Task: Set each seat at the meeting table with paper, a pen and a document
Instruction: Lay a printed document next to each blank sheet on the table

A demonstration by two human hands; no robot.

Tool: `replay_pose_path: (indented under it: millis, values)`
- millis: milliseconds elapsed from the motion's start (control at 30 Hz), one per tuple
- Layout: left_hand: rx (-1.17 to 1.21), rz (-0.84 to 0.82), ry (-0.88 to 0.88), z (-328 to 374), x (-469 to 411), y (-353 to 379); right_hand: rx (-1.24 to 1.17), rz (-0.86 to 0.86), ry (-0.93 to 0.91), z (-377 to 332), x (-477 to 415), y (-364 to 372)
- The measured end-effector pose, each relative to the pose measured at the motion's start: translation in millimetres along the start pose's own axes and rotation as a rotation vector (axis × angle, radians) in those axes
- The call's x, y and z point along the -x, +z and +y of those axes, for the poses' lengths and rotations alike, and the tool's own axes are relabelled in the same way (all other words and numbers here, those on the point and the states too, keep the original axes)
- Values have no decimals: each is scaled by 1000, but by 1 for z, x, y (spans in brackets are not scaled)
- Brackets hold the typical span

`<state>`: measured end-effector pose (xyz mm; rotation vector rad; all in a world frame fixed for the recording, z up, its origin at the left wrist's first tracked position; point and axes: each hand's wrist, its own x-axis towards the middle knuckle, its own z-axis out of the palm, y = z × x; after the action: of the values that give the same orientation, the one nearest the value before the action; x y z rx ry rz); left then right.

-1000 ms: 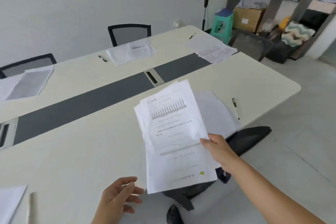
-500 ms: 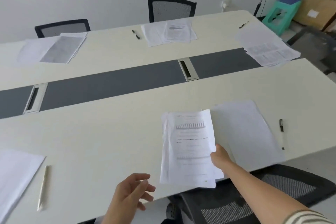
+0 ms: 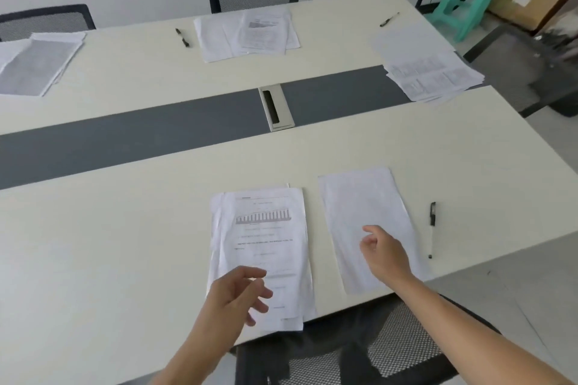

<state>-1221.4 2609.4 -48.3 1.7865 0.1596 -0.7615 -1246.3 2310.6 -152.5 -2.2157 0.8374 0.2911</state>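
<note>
The printed document (image 3: pixel 266 244), with its bar chart near the top, now lies flat on the worktop (image 3: pixel 125 244) at the near seat, whereas half a second earlier the right hand is pinching it by its lower right edge and lowering it toward that spot. The right hand (image 3: pixel 386 255) has let go and drawn off to the right; it hovers over the blank paper (image 3: pixel 359 203), its fingers (image 3: pixel 370 230) loosely curled and grasping nothing. The document sits just beside the blank paper, a narrow strip of worktop between them, and its near end reaches the worktop edge above the mesh chair (image 3: pixel 391 353). The black pen (image 3: pixel 432 228) lies just right of the blank paper, so this seat appears to have all three items, and the laying of the document looks done here. The left hand (image 3: pixel 233 294) reaches in over the document's lower left corner, fingers relaxed and slightly spread, holding nothing; whether they touch the sheet I cannot tell. It may be about to square the pages, which look a little fanned. Across the worktop, the far seat's papers (image 3: pixel 247 33) with the far pen (image 3: pixel 182 37) and the end seat's papers (image 3: pixel 428 72) with the end pen (image 3: pixel 389 19) seem set already, though seats outside the view cannot be judged
</note>
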Motion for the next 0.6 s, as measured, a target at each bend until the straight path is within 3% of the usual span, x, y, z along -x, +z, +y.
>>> replay_pose_path:
  millis: [200,367,500,600]
  values:
    - [-129,-12,-80,7,-48,117,1,15,35,51,-57,-67]
    - [-576,-36,18,-4,-95,191,-79,-80,111,62,-96,-93]
    - [-963,-164,-18,-21,-111,221,-208,-195,256,67,-118,-93]
    - [-1114,-207,-39,-32,-109,229,-314,-292,311,67,-128,-87]
